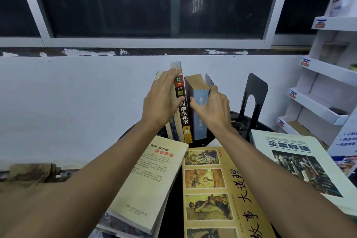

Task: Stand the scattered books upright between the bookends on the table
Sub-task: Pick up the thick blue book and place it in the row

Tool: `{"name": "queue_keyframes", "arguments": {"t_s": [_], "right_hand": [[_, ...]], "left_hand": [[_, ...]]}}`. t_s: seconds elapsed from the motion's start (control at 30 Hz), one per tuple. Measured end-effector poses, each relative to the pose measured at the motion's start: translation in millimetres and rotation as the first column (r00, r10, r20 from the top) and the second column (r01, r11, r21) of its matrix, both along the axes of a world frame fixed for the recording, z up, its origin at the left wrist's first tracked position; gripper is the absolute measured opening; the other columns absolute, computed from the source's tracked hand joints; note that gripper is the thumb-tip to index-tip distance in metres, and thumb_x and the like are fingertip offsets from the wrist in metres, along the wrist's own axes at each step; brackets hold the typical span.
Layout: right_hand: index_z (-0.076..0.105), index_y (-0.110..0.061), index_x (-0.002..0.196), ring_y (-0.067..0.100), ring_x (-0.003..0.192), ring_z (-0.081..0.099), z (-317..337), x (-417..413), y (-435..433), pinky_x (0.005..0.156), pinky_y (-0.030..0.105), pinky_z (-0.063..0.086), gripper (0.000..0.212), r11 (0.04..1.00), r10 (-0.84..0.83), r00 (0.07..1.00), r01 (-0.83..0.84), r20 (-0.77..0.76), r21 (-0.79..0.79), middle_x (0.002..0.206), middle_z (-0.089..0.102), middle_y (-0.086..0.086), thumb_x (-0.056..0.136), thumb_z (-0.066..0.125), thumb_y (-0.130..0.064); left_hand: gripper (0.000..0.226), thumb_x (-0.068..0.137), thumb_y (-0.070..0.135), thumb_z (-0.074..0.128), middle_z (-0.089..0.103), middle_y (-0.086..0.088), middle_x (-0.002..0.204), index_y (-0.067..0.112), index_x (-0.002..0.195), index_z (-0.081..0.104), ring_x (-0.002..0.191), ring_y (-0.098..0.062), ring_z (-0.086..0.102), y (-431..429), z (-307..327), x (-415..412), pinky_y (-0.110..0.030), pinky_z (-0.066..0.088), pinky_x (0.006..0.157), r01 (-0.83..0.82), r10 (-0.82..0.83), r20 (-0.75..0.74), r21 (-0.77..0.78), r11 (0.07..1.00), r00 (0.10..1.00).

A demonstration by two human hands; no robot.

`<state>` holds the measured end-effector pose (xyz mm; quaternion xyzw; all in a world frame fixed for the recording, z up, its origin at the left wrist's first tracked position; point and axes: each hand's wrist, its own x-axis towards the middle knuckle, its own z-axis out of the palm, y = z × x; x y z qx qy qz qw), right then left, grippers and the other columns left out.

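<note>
The brown-spined book [183, 110] stands upright (slightly tilted) clamped in the left hand [161, 102]; the right hand [211, 108] grips the blue-spined book [200, 116] beside it.

Three upright books [184, 110], three flat books [216, 189], two black bookends [253, 100], and two hands [160, 102] show.
</note>
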<state>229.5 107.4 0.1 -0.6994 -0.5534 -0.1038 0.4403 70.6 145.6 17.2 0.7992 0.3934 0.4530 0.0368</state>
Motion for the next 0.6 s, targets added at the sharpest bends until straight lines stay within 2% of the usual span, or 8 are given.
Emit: {"name": "queue_keyframes", "arguments": {"t_s": [0.23, 0.37, 0.5, 0.6], "right_hand": [[0.054, -0.005, 0.108, 0.031, 0.082, 0.068, -4, 2, 1, 0.064, 0.036, 0.055, 0.051, 1.0, 0.007, 0.999, -0.007, -0.044, -0.01, 0.093, 0.069, 0.014, 0.087, 0.071, -0.049], [0.058, -0.009, 0.112, 0.025, 0.084, 0.068, -7, 4, -2, 0.062, 0.029, 0.049, 0.057, 0.999, 0.045, 0.996, -0.047, -0.072, -0.019, 0.095, 0.07, 0.009, 0.084, 0.072, -0.057], [0.064, -0.015, 0.12, 0.017, 0.092, 0.069, -15, 10, -9, 0.077, 0.033, 0.059, 0.066, 0.994, 0.111, 0.982, -0.112, -0.15, 0.001, 0.104, 0.073, 0.002, 0.078, 0.071, -0.067], [0.065, -0.015, 0.125, 0.015, 0.089, 0.071, -13, 13, -10, 0.078, 0.038, 0.062, 0.065, 0.982, 0.178, 0.956, -0.186, -0.232, -0.013, 0.111, 0.073, 0.002, 0.081, 0.073, -0.061]], "left_hand": [[0.075, 0.086, 0.029, 0.078, 0.041, 0.012, 0.154, 0.035, 0.148, 0.037, 0.139, -0.016, 0.043, -2, 1, 2, -0.049, 0.05, 0.101, 0.002, -0.002, -0.007, 0.002, 1.0, 1.0], [0.075, 0.087, 0.031, 0.078, 0.04, 0.012, 0.155, 0.035, 0.149, 0.037, 0.14, -0.017, 0.042, -1, 0, 4, -0.048, 0.048, 0.1, -0.003, 0.003, -0.016, 0.005, 1.0, 1.0], [0.076, 0.086, 0.029, 0.079, 0.042, 0.01, 0.154, 0.034, 0.149, 0.037, 0.139, -0.017, 0.043, -1, 1, 2, -0.047, 0.048, 0.1, -0.009, 0.009, -0.014, 0.0, 1.0, 1.0], [0.076, 0.086, 0.03, 0.079, 0.042, 0.011, 0.153, 0.034, 0.149, 0.036, 0.138, -0.017, 0.043, -1, 1, 2, -0.048, 0.049, 0.1, -0.008, 0.008, -0.017, -0.004, 1.0, 1.0]]}}
